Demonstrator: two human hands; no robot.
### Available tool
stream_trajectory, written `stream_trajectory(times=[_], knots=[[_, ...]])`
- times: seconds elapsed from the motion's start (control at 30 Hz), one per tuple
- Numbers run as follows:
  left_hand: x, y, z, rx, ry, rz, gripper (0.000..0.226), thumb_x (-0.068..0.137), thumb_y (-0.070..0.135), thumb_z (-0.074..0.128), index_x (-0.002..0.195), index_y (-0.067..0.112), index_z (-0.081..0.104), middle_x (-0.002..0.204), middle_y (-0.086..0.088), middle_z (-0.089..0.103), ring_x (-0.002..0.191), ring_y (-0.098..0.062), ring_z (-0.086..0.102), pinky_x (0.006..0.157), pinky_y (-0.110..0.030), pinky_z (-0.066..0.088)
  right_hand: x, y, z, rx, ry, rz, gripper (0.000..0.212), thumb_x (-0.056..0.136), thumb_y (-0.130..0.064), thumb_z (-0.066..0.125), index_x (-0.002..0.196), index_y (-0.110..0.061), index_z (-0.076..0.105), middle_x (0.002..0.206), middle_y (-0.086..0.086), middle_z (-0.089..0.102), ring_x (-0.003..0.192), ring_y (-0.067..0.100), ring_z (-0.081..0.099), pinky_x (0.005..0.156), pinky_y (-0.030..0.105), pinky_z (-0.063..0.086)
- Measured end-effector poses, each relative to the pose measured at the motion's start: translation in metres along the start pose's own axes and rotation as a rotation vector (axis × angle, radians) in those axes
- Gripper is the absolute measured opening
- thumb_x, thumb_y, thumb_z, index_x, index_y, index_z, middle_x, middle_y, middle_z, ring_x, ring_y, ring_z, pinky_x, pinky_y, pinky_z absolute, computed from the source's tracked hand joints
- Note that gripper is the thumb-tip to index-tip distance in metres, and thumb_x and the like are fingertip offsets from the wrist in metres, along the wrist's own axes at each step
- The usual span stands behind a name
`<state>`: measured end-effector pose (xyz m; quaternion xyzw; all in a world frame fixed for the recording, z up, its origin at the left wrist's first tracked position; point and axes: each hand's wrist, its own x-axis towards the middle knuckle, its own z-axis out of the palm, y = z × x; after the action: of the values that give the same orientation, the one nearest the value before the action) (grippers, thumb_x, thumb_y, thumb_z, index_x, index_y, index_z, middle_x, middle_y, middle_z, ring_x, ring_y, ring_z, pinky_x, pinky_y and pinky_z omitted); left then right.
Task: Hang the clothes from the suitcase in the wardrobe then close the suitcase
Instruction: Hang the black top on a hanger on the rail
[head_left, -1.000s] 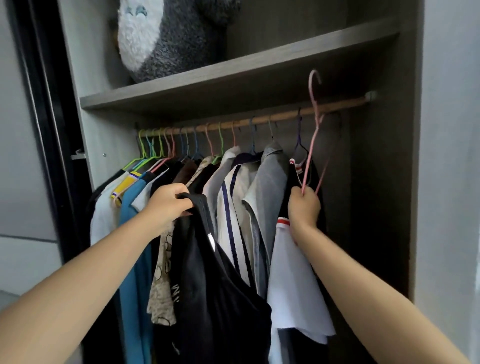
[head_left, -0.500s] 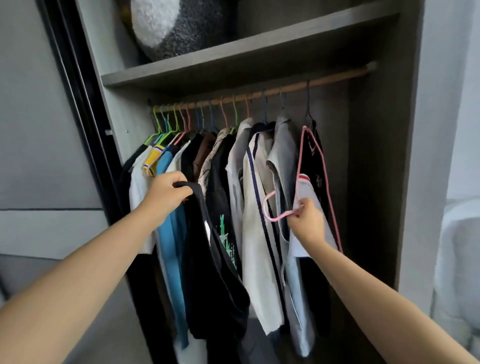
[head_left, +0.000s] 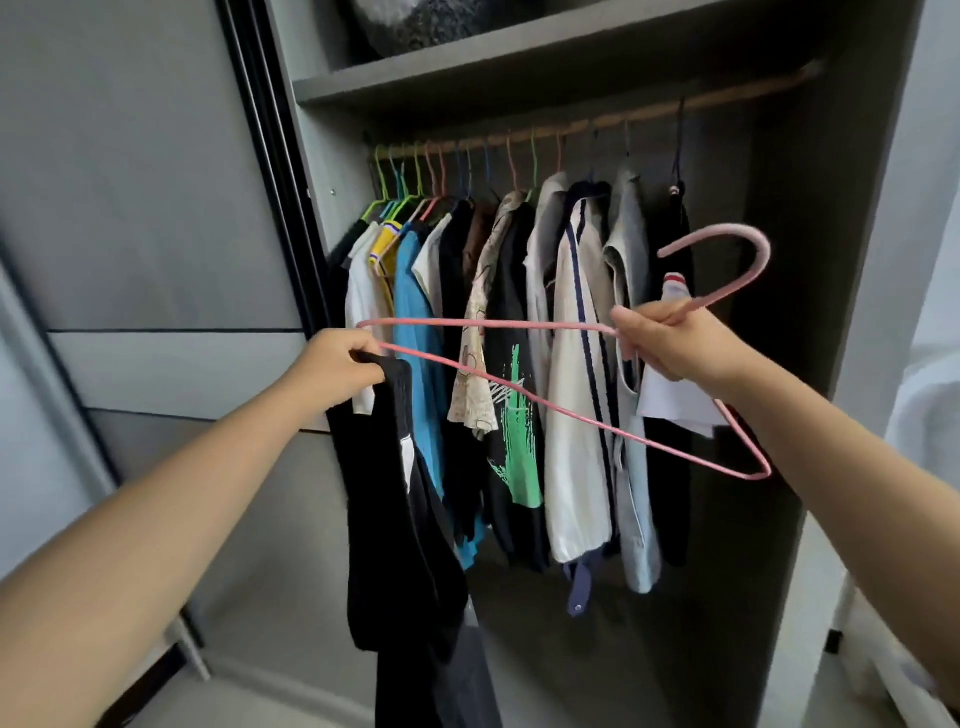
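Head view — black garment (head_left: 400, 519) below left grip (head_left: 337, 371)

Both arms reach forward, forearms bare. The left hand (head_left: 337, 366) is curled in a grip, knuckles up. The right hand (head_left: 670, 340) is fisted too, held slightly higher.

Both forearms bare to frame edge; left hand (head_left: 340, 366) & right hand (head_left: 670, 340) bare.
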<state>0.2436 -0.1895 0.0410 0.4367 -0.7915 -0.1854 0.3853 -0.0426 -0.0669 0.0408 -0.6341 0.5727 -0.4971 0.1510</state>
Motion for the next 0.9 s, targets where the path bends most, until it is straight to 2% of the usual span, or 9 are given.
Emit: stream_trajectory(times=[0.17,0.23,0.3,0.43,0.57,0.63,0.7,0.77,0.9], knots=[[-0.037,-0.018,-0.038,0.131,-0.015,-0.022,0.034,0.078,-0.004,0.064,0.054,0.014,0.049,0.058,0.001,0.045,0.054,-0.010,0.037,0.049,-0.019,0.030,0.010,-0.012,0.006,0.025,-0.260,0.106,0.043,0.095,-0.022,0.043,0.057,-0.005,0.049,0.033,-0.006,0.028,0.028,0.005,0.020,0.031,0.011,0.016],[-0.051,-0.021,-0.050,0.186,-0.044,-0.009,0.034,0.077,-0.004,0.064,0.053,0.015,0.049,0.061,0.000,0.046,0.057,-0.012,0.040,0.046,-0.012,0.032,0.012,-0.022,0.022,-0.020,-0.361,0.092,0.043,0.095,-0.021,0.044,0.056,-0.004,0.049,0.034,-0.003,0.028,0.028,0.006,0.020,0.031,0.012,0.016],[-0.063,-0.020,-0.057,0.238,-0.109,0.004,0.033,0.076,-0.003,0.066,0.053,0.016,0.050,0.066,0.001,0.048,0.062,-0.013,0.044,0.052,-0.010,0.035,0.012,-0.033,0.045,-0.010,-0.417,0.064,0.043,0.096,-0.020,0.044,0.056,-0.005,0.049,0.034,-0.003,0.028,0.027,0.006,0.020,0.032,0.011,0.015],[-0.078,-0.013,-0.055,0.272,-0.177,0.036,0.037,0.077,0.013,0.071,0.051,0.016,0.044,0.065,0.003,0.040,0.060,-0.011,0.040,0.064,-0.023,0.033,0.007,-0.054,0.097,0.061,-0.478,0.002,0.043,0.096,-0.019,0.044,0.055,-0.006,0.049,0.031,-0.006,0.028,0.026,0.006,0.019,0.032,0.012,0.015],[-0.085,0.000,-0.054,0.331,-0.130,0.151,0.053,0.085,0.024,0.061,0.045,0.016,0.028,0.061,0.003,0.029,0.054,-0.011,0.030,0.058,-0.023,0.027,-0.004,-0.065,0.139,0.189,-0.432,-0.007,0.046,0.096,-0.022,0.045,0.051,-0.009,0.048,0.033,-0.005,0.029,0.027,0.007,0.020,0.035,0.013,0.014],[-0.088,0.001,-0.066,0.293,-0.092,0.146,0.050,0.083,0.022,0.065,0.046,0.016,0.031,0.061,0.002,0.033,0.055,-0.011,0.033,0.060,-0.022,0.030,-0.008,-0.063,0.145,0.270,-0.361,0.026,0.047,0.096,-0.023,0.045,0.051,-0.010,0.047,0.036,-0.004,0.029,0.028,0.006,0.020,0.035,0.012,0.013],[-0.093,0.000,-0.082,0.280,-0.112,0.129,0.039,0.078,0.014,0.070,0.053,0.019,0.040,0.064,0.004,0.044,0.061,-0.008,0.043,0.068,-0.024,0.038,-0.012,-0.059,0.145,0.335,-0.294,0.053,0.045,0.096,-0.022,0.044,0.054,-0.007,0.046,0.032,-0.008,0.028,0.028,0.005,0.020,0.034,0.012,0.014],[-0.096,0.001,-0.099,0.317,-0.188,0.126,0.026,0.072,0.008,0.060,0.063,0.025,0.043,0.076,0.005,0.054,0.074,-0.008,0.053,0.080,-0.029,0.044,-0.014,-0.059,0.144,0.387,-0.234,0.059,0.045,0.097,-0.021,0.042,0.055,-0.006,0.045,0.029,-0.009,0.027,0.026,0.003,0.019,0.032,0.010,0.015],[-0.098,-0.004,-0.119,0.477,-0.239,0.114,0.032,0.082,-0.005,0.053,0.081,0.026,0.050,0.094,0.001,0.059,0.090,-0.018,0.059,0.090,-0.031,0.046,-0.019,-0.062,0.142,0.390,-0.175,0.007,0.045,0.097,-0.020,0.041,0.055,-0.007,0.045,0.028,-0.007,0.029,0.026,0.003,0.021,0.030,0.011,0.018]])
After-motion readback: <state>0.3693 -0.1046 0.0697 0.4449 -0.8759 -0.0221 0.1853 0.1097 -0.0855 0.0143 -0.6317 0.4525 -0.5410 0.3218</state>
